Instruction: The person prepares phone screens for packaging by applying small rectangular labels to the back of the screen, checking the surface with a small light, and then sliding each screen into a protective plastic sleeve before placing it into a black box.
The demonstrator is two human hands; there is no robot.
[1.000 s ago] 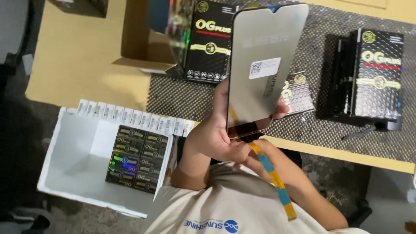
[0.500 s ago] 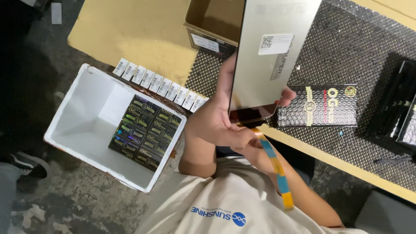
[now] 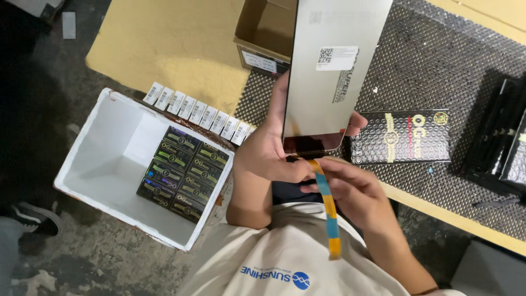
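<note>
My left hand (image 3: 267, 151) grips the lower edge of a phone display panel (image 3: 334, 71), which stands upright with its grey back and a white code sticker facing me. From the panel's bottom edge hangs an orange and blue ribbon strip (image 3: 327, 211). My right hand (image 3: 350, 192) pinches that strip just under the panel, fingers closed on it. Both hands are above my lap, at the near edge of the table.
A white foam box (image 3: 98, 164) on the floor at left holds several small black packs, with white labels along its rim. On the black dotted mat (image 3: 438, 60) lie a flat black package (image 3: 402, 137) and black trays (image 3: 501, 142). A cardboard box (image 3: 263, 33) stands behind the panel.
The view has swung left and closer, so the standing black boxes have left the picture. The panel now sits higher and larger in view. Both hands keep their grips.
</note>
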